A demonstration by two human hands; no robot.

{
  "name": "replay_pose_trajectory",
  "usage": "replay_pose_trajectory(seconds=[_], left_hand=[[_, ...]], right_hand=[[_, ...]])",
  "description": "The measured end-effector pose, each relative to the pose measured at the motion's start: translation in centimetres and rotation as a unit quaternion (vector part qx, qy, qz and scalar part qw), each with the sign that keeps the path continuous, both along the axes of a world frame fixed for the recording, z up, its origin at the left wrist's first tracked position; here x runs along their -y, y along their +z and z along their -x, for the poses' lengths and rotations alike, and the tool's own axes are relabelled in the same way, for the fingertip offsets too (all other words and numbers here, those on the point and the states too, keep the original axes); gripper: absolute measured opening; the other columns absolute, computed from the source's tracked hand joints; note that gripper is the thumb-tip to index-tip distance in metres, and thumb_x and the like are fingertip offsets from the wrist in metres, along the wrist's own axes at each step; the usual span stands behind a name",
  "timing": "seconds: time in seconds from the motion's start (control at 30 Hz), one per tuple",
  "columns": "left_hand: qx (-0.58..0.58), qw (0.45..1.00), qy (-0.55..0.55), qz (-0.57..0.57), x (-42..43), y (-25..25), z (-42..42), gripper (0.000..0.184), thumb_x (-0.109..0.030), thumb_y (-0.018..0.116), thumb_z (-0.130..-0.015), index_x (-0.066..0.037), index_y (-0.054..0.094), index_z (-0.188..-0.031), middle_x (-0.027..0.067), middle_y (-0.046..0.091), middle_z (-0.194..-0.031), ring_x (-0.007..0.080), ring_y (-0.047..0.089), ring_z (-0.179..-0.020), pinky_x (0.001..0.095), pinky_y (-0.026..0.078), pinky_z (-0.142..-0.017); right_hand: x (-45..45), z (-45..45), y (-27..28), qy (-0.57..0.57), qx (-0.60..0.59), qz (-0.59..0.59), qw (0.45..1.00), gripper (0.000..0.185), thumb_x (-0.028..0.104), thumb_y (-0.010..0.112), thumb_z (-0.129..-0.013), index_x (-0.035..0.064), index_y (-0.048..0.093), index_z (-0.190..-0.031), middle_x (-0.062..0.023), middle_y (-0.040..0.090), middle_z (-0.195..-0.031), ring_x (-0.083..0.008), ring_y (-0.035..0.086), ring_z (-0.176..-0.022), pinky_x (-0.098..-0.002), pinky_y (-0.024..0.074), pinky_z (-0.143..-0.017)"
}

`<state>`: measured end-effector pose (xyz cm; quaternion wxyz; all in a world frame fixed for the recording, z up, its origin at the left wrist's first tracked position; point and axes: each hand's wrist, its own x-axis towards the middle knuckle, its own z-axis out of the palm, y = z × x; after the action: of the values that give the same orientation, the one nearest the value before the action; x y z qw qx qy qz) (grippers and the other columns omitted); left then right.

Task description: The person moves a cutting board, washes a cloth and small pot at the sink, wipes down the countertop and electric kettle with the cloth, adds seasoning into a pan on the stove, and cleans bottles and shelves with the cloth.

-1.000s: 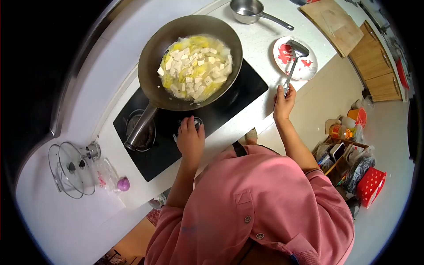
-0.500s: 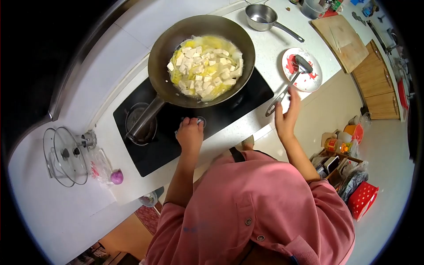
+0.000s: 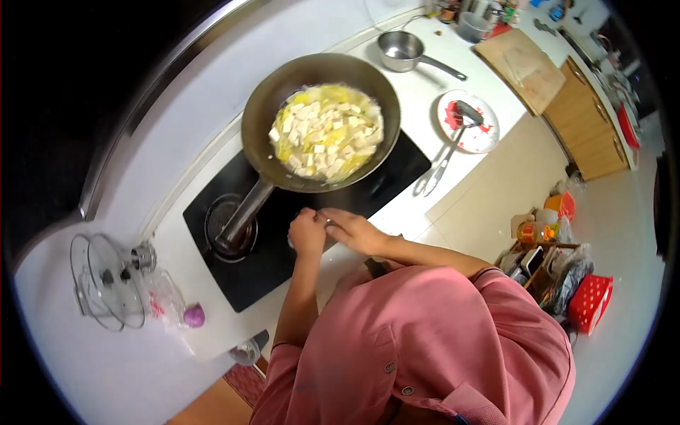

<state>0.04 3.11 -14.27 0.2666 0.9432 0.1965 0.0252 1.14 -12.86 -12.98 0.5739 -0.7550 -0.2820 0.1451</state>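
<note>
My left hand is over the front of the black stove, its fingers curled round something pale that mostly hides beneath them. My right hand reaches in from the right, fingers extended against the left fingertips and thumb apart. A small round shape shows between the hands, too hidden to name. Behind them a wok holds cubes of tofu among yellow-green leaves in broth. Its long handle points toward the left burner. A metal spatula rests across a red-patterned white plate.
A small saucepan stands behind the plate, and a cutting board lies farther right. Glass lids lean at the left, near a plastic bag and a purple onion. Bags and bottles fill a box on the floor.
My right hand has moved left, away from the spatula handle, to meet my left hand. The spatula stays on the plate. My left hand remains at the stove front; the view has shifted slightly.
</note>
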Motion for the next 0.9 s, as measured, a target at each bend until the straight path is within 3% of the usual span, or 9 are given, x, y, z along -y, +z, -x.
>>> replay_pose_trajectory(seconds=[0.17, 0.33, 0.43, 0.47, 0.57, 0.7, 0.83, 0.87, 0.9], left_hand=[[-0.019, 0.997, -0.022, 0.068, -1.0, 0.7, 0.1, 0.026, -0.032, 0.068, -0.084, -0.006, 0.069, -0.084, 0.0178, 0.07, -0.081, 0.0394, 0.068, -0.08, 0.0463, 0.054, -0.069], [0.02, 0.995, -0.092, -0.025, -0.3, 3.8, 1.5, 0.019, -0.025, 0.059, -0.091, -0.01, 0.069, -0.096, 0.0159, 0.07, -0.09, 0.0397, 0.067, -0.08, 0.0492, 0.054, -0.07], [0.072, 0.99, -0.118, -0.018, 0.1, 4.8, 2.1, 0.014, -0.017, 0.066, -0.086, -0.007, 0.07, -0.096, 0.0148, 0.071, -0.089, 0.0361, 0.068, -0.079, 0.0442, 0.054, -0.069], [0.065, 0.988, -0.14, 0.015, -0.3, 4.6, 2.3, 0.022, -0.025, 0.057, -0.091, -0.011, 0.067, -0.105, 0.0145, 0.069, -0.1, 0.038, 0.067, -0.087, 0.0481, 0.053, -0.074], [0.155, 0.971, -0.18, 0.013, -0.1, 5.0, 2.5, 0.023, -0.014, 0.065, -0.086, -0.004, 0.068, -0.107, 0.0128, 0.07, -0.097, 0.0312, 0.068, -0.083, 0.0399, 0.055, -0.074], [0.233, 0.932, -0.274, 0.049, 1.1, 5.2, 2.5, 0.032, -0.011, 0.064, -0.087, -0.003, 0.063, -0.117, 0.0152, 0.065, -0.113, 0.0313, 0.066, -0.094, 0.0395, 0.053, -0.081], [0.212, 0.915, -0.327, 0.102, 4.0, 5.4, 2.9, 0.036, -0.01, 0.064, -0.088, -0.003, 0.06, -0.123, 0.0154, 0.063, -0.118, 0.0317, 0.064, -0.099, 0.0395, 0.052, -0.085], [0.213, 0.908, -0.345, 0.109, 4.4, 5.3, 2.8, 0.036, -0.01, 0.063, -0.088, -0.003, 0.06, -0.123, 0.0159, 0.063, -0.118, 0.0323, 0.064, -0.101, 0.0399, 0.052, -0.085], [0.215, 0.904, -0.352, 0.111, 4.8, 5.4, 2.7, 0.036, -0.01, 0.063, -0.088, -0.003, 0.06, -0.124, 0.0162, 0.063, -0.118, 0.0325, 0.064, -0.101, 0.04, 0.052, -0.086]], right_hand=[[-0.9, 0.4, -0.2, -0.045, -0.001, 0.022, 0.999, 0.049, 0.027, 0.051, -0.099, -0.0075, 0.049, -0.134, -0.029, 0.051, -0.136, -0.0415, 0.051, -0.125, -0.0401, 0.0397, -0.107], [-1.7, 1.3, 0.6, -0.098, 0.01, 0.008, 0.995, 0.048, 0.027, 0.05, -0.1, -0.0078, 0.05, -0.133, -0.0286, 0.052, -0.134, -0.0411, 0.051, -0.125, -0.0398, 0.0398, -0.106], [-1.9, 2.0, 1.4, -0.141, -0.001, 0.012, 0.99, 0.047, 0.027, 0.05, -0.1, -0.0072, 0.051, -0.133, -0.0272, 0.053, -0.134, -0.0404, 0.052, -0.124, -0.0393, 0.0402, -0.106], [-1.9, 2.3, 1.3, -0.156, 0.001, 0.012, 0.988, 0.046, 0.026, 0.049, -0.1, -0.0064, 0.051, -0.133, -0.0262, 0.053, -0.135, -0.0397, 0.051, -0.125, -0.0384, 0.04, -0.106], [-1.8, 3.1, 1.6, -0.2, -0.004, 0.0, 0.98, 0.047, 0.026, 0.049, -0.1, -0.0059, 0.051, -0.134, -0.0263, 0.052, -0.136, -0.0394, 0.051, -0.125, -0.038, 0.0398, -0.106], [-0.9, 4.6, 2.2, -0.255, -0.019, -0.039, 0.966, 0.045, 0.023, 0.049, -0.1, -0.0054, 0.049, -0.135, -0.0249, 0.053, -0.135, -0.0383, 0.052, -0.125, -0.0374, 0.0395, -0.106], [1.2, 6.5, 4.4, -0.316, -0.021, -0.04, 0.948, 0.044, 0.023, 0.05, -0.101, -0.0045, 0.049, -0.135, -0.0234, 0.054, -0.135, -0.0352, 0.054, -0.123, -0.0364, 0.0415, -0.104], [1.7, 6.7, 4.1, -0.333, -0.01, -0.025, 0.942, 0.042, 0.019, 0.051, -0.102, -0.0032, 0.049, -0.137, -0.0189, 0.057, -0.132, -0.027, 0.056, -0.12, -0.0343, 0.0437, -0.102], [1.9, 6.8, 4.0, -0.341, -0.007, -0.03, 0.939, 0.042, 0.019, 0.051, -0.101, -0.003, 0.049, -0.137, -0.019, 0.057, -0.131, -0.0272, 0.056, -0.12, -0.0345, 0.044, -0.101]])
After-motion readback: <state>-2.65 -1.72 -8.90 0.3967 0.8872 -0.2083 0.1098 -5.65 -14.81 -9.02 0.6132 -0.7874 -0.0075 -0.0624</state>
